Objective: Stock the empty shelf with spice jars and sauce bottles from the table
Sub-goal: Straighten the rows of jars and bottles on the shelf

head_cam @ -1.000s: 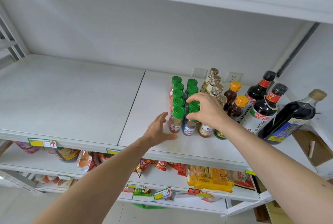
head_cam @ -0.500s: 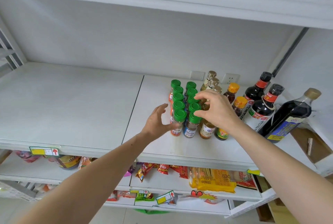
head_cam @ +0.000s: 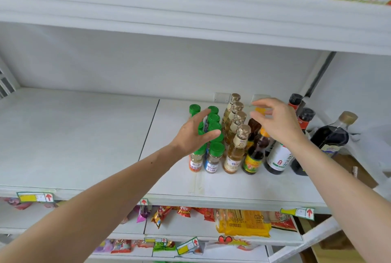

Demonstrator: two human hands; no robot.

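Observation:
On the white shelf stand two rows of green-capped spice jars, a row of pale bottles with gold caps, yellow-capped brown sauce bottles and dark soy bottles at the right. My left hand hovers over the spice jars, fingers spread and relaxed, holding nothing. My right hand hangs above the yellow-capped bottles with fingers loosely curled and empty. Several jars behind my left hand are hidden.
The left half of the shelf is bare white board. An upper shelf overhangs close above. Snack packets fill the lower shelves. Price tags sit along the front edge. A white upright bounds the right side.
Both hands have lifted off the jars: the right hand let go of the green cap and moved right and up, the left rose from the shelf. The view tilted upward.

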